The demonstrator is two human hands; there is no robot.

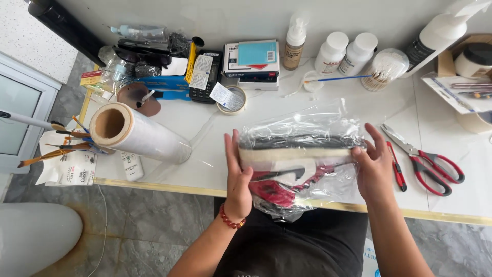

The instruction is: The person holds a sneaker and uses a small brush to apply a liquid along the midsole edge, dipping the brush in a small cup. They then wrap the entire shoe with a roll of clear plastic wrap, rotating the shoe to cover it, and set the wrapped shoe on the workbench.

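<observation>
Left hand (238,177) and right hand (374,166), fingers flat, clamp opposite ends of a film-wrapped shoe (300,161) (sole uppermost) over the table (205,169) edge. Film roll (138,134) lies left; scissors (428,161) right.

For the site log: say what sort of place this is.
Probably a small shoe-cleaning or repair bench. Both hands hold a plastic-wrapped shoe over a white table with a stretch-film roll, red scissors and cleaner bottles.
</observation>
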